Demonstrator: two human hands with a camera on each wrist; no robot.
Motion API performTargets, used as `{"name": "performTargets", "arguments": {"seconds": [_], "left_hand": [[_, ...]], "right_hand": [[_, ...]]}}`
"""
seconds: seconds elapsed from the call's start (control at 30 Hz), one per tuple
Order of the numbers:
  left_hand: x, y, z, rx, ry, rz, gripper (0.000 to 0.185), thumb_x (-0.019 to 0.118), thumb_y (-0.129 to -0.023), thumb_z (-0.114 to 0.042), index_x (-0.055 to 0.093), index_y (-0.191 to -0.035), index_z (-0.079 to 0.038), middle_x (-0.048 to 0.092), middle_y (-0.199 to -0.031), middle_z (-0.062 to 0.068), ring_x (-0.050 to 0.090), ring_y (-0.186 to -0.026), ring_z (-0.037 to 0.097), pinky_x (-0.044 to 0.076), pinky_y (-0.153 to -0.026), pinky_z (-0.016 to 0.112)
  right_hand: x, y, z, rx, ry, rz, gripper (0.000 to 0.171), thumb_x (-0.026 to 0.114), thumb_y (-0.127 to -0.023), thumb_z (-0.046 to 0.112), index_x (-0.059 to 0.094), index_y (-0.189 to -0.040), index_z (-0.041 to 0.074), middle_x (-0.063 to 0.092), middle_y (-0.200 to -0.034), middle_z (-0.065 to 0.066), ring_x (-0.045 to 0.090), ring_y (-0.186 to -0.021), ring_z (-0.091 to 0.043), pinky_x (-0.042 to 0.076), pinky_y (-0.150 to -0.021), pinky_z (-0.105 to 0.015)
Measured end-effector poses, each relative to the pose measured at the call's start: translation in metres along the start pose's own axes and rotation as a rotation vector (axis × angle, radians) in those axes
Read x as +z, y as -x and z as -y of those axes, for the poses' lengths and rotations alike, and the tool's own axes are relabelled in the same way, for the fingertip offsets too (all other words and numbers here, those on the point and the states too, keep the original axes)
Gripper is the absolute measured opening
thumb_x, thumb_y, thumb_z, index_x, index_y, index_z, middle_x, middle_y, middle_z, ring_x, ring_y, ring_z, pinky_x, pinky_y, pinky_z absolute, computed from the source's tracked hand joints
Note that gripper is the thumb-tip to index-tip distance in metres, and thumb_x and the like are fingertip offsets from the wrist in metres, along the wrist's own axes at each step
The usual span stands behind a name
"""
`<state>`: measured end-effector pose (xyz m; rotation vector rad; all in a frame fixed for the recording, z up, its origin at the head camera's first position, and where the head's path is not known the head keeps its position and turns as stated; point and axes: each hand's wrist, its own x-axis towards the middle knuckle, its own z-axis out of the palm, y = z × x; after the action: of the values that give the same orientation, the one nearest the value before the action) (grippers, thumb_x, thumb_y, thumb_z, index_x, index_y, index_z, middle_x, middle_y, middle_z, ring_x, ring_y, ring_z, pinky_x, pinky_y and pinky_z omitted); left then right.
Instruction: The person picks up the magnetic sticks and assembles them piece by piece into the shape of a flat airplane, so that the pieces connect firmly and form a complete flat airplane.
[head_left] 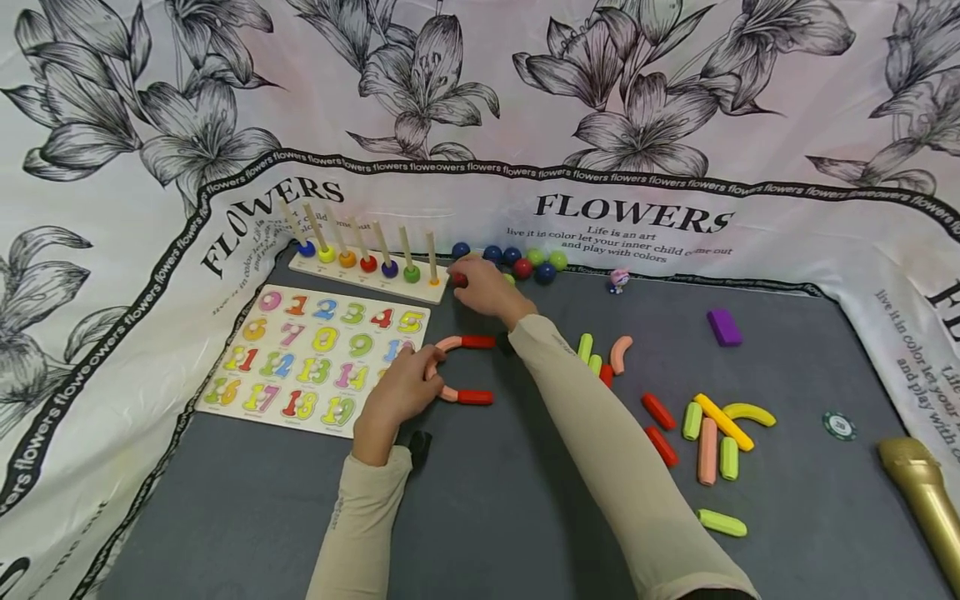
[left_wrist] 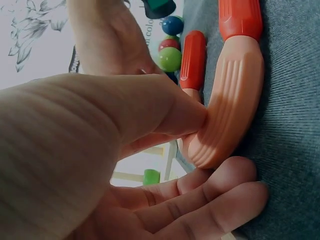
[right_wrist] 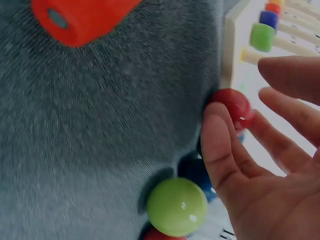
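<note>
My left hand (head_left: 401, 387) pinches a pink curved magnetic piece (left_wrist: 235, 95) between thumb and fingers, low over the grey cloth. It belongs to a U shape whose two ends carry a red rod (head_left: 477, 342) and another red rod (head_left: 474, 397), pointing right. Farther back, my right hand (head_left: 487, 287) holds a red ball (right_wrist: 232, 102), thumb on one side and fingertips on the other. That ball is close to the right end of a wooden peg stand (head_left: 367, 275). A green ball (right_wrist: 176, 206) and a blue ball (right_wrist: 196, 175) lie beside this hand.
A wooden number board (head_left: 311, 358) lies left, partly under my left hand. Several balls cluster along the back cloth, near a small pink figurine (head_left: 618, 280). Loose magnetic rods (head_left: 707, 450), a purple block (head_left: 724, 327), a poker chip (head_left: 839, 426) and a gold microphone (head_left: 918, 483) lie right.
</note>
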<state>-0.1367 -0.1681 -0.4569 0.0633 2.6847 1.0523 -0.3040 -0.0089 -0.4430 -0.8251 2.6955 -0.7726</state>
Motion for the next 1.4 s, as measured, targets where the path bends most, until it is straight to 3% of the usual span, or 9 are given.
{"name": "performTargets", "arguments": {"seconds": [0.2,0.4,0.43,0.53,0.7,0.83,0.97,1.13,1.4], "left_hand": [[0.003,-0.003,-0.006,0.037,-0.006,-0.006,0.033,0.062,-0.102,-0.007,0.067,-0.134,-0.002,0.056,-0.1,0.012,0.056,-0.11,0.036,0.044,-0.082,0.044],[0.004,-0.005,-0.009,0.061,-0.06,-0.038,0.022,0.065,-0.105,-0.01,0.066,-0.125,-0.002,0.051,-0.088,0.01,0.056,-0.092,0.033,0.045,-0.075,0.042],[0.004,-0.005,-0.009,0.059,-0.073,-0.043,0.02,0.066,-0.105,-0.011,0.066,-0.124,-0.002,0.051,-0.091,0.011,0.053,-0.084,0.032,0.045,-0.073,0.043],[0.005,-0.004,-0.01,0.073,-0.11,-0.102,0.021,0.067,-0.105,-0.011,0.067,-0.124,-0.002,0.057,-0.098,0.016,0.056,-0.083,0.031,0.05,-0.073,0.046],[0.01,-0.015,-0.012,0.151,-0.13,-0.209,0.028,0.07,-0.104,-0.012,0.07,-0.129,-0.002,0.064,-0.113,0.024,0.063,-0.094,0.038,0.055,-0.084,0.054],[0.012,-0.034,-0.012,0.199,-0.197,-0.127,0.032,0.072,-0.104,-0.015,0.07,-0.134,-0.003,0.062,-0.122,0.023,0.059,-0.11,0.042,0.051,-0.096,0.055],[0.013,-0.048,-0.017,0.185,-0.341,-0.047,0.033,0.072,-0.104,-0.017,0.069,-0.135,-0.005,0.061,-0.125,0.022,0.058,-0.114,0.043,0.05,-0.098,0.057],[0.016,-0.058,-0.029,0.149,-0.481,-0.044,0.034,0.072,-0.104,-0.018,0.067,-0.136,-0.007,0.061,-0.127,0.024,0.059,-0.116,0.046,0.051,-0.097,0.061],[0.017,-0.066,-0.042,0.12,-0.446,-0.08,0.028,0.073,-0.104,-0.021,0.069,-0.129,-0.008,0.065,-0.126,0.021,0.061,-0.117,0.045,0.05,-0.098,0.062]], "right_hand": [[-0.003,0.002,-0.006,0.04,0.025,0.024,0.035,0.063,-0.099,-0.005,0.071,-0.133,-0.002,0.064,-0.132,-0.02,0.058,-0.118,-0.033,0.048,-0.105,-0.043],[-0.004,0.017,-0.016,0.065,0.01,0.03,0.037,0.064,-0.098,-0.003,0.07,-0.135,0.001,0.067,-0.129,-0.018,0.058,-0.119,-0.033,0.049,-0.103,-0.045],[-0.004,0.021,-0.018,0.063,0.003,0.028,0.037,0.064,-0.099,-0.002,0.069,-0.135,0.0,0.067,-0.129,-0.018,0.058,-0.119,-0.033,0.049,-0.103,-0.045],[-0.003,0.035,-0.024,0.057,-0.04,-0.003,0.034,0.067,-0.101,0.002,0.069,-0.135,-0.001,0.067,-0.126,-0.019,0.059,-0.115,-0.033,0.05,-0.1,-0.045],[-0.008,0.061,-0.031,0.047,-0.09,-0.059,0.033,0.071,-0.101,0.005,0.069,-0.133,-0.005,0.069,-0.12,-0.019,0.062,-0.108,-0.033,0.052,-0.097,-0.047],[-0.011,0.081,-0.036,0.061,-0.091,-0.06,0.032,0.071,-0.101,0.007,0.069,-0.132,-0.004,0.07,-0.118,-0.019,0.064,-0.108,-0.034,0.053,-0.097,-0.049],[-0.009,0.097,-0.039,0.081,-0.063,-0.034,0.032,0.072,-0.102,0.009,0.069,-0.131,-0.003,0.07,-0.119,-0.019,0.065,-0.11,-0.034,0.052,-0.097,-0.049],[-0.008,0.107,-0.036,0.059,-0.032,0.001,0.028,0.074,-0.101,0.009,0.07,-0.126,-0.003,0.071,-0.114,-0.018,0.066,-0.104,-0.032,0.054,-0.094,-0.047],[-0.007,0.111,-0.031,0.006,-0.052,0.022,0.024,0.073,-0.101,0.008,0.069,-0.123,-0.003,0.071,-0.109,-0.016,0.067,-0.098,-0.031,0.056,-0.09,-0.045]]}}
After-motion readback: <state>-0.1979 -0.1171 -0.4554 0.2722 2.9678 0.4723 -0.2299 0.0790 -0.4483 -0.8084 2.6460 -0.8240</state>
